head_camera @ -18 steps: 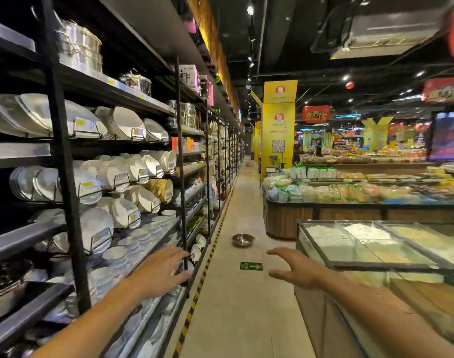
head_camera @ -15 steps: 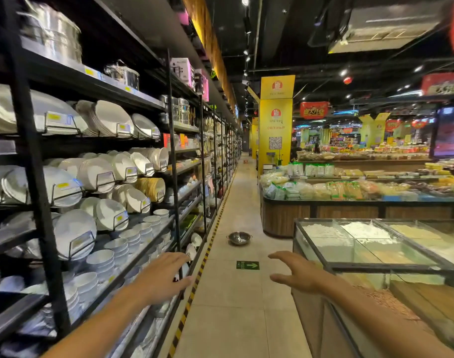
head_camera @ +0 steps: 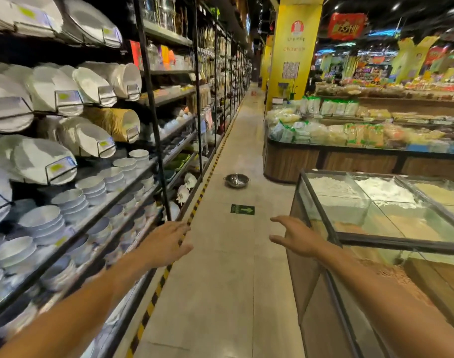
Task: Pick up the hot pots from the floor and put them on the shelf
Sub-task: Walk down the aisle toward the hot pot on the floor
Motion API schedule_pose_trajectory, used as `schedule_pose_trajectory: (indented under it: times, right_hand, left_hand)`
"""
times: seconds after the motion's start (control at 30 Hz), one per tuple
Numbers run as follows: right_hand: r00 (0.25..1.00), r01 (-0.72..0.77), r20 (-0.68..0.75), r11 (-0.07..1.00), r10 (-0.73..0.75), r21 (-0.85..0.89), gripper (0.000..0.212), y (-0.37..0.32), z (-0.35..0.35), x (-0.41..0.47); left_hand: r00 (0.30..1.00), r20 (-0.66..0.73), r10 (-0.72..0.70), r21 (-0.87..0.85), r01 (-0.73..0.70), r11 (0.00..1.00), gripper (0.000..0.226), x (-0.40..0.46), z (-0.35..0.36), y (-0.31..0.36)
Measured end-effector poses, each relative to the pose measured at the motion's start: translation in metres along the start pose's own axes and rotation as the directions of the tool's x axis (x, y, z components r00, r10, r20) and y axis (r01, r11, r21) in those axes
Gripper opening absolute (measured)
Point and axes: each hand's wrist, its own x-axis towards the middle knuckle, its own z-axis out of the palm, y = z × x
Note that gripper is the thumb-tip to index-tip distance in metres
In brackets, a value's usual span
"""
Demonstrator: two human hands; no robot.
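A shiny steel hot pot (head_camera: 236, 180) with two small handles sits alone on the tiled aisle floor, some way ahead of me. My left hand (head_camera: 166, 245) is held out low at the left, fingers apart, holding nothing. My right hand (head_camera: 295, 235) is stretched forward at the right, also with spread fingers and nothing in it. Both hands are well short of the pot. The black metal shelf (head_camera: 153, 120) runs along the left side of the aisle, filled with white plates and bowls.
A glass-topped bin counter (head_camera: 324, 220) of flour and grains stands close on my right. Beyond it is a wooden produce stand (head_camera: 293, 161) and a yellow pillar (head_camera: 293, 52). A yellow-black striped line (head_camera: 194, 213) edges the shelf base; a green arrow sticker (head_camera: 242, 209) marks the floor.
I have moved forward along the aisle: the pot and the arrow sticker are nearer. The view has dipped, so the top shelves have left the frame. Both hands stay spread and apart.
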Motion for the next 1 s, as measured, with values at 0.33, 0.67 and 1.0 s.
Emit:
schedule_pose_trajectory:
  times: [0.33,0.67,1.0]
  right_hand:
    - [0.997,-0.076,0.001,0.996,0.076,0.038,0.067,0.047,0.015,0.245]
    - [0.985,-0.173,0.011,0.982,0.173,0.076,0.066,0.137,0.006,0.487]
    - [0.984,-0.150,0.109,0.985,0.140,0.086,0.064,0.284,0.010,0.775]
  left_hand:
    - [0.996,-0.038,0.080,-0.039,-0.082,0.996,0.072,0.264,0.018,-0.131]
    - [0.990,-0.004,0.142,-0.023,-0.142,0.990,0.069,0.547,0.018,-0.203]
    - [0.988,0.104,0.117,0.037,-0.121,0.992,0.070,0.853,0.044,-0.241]
